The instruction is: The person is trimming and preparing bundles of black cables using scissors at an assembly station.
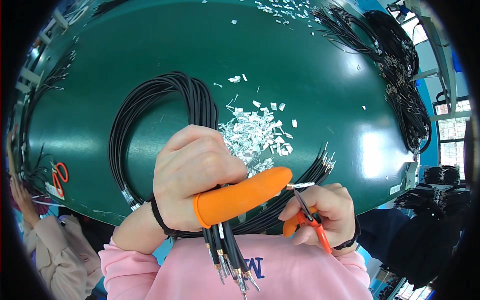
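Note:
My left hand is closed around a bundle of black cables, which loops in a coil on the table. Below the fist several metal-tipped cable ends hang down in front of my pink top. An orange finger cot covers my left thumb, which points right. My right hand grips small scissors with orange-red handles and also wears an orange cot. Between the thumb tip and the scissor blades is a small silvery strip. Where it is attached I cannot tell.
Silvery scraps lie heaped on the green table beyond my hands. More cable ends fan out nearby. A big pile of black cables lines the right edge. At left are red-handled scissors and another person's hand.

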Tool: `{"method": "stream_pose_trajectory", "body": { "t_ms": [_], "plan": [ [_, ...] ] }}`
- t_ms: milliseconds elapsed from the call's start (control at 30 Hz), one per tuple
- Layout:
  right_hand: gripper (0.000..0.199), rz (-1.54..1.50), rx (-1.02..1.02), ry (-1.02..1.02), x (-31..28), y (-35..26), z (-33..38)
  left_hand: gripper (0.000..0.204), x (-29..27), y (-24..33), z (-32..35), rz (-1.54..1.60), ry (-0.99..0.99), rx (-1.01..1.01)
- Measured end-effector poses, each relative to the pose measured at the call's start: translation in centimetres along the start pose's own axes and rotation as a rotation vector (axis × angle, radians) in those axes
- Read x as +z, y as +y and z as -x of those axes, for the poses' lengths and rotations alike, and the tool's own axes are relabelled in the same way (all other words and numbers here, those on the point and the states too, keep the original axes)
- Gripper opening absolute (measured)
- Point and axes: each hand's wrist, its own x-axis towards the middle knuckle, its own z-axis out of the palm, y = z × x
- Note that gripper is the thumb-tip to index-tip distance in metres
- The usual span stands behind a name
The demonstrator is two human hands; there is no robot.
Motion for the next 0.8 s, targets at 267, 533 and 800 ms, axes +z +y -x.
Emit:
{"method": "stream_pose_trajectory", "body": {
  "t_ms": [267,533,800],
  "plan": [
    [0.036,0.091,0.021,0.025,-0.1,-0.3,0.0,0.027,0.2,-0.1,0.0,-0.043,0.009,0.023],
    [0.035,0.442,0.053,0.103,-0.3,-1.1,0.1,0.022,0.4,0.0,-0.4,-0.194,0.021,0.128],
    [0.03,0.372,0.159,0.121,-0.9,-1.2,0.1,0.035,1.3,-0.1,-0.5,-0.253,0.037,0.142]
  ]
}}
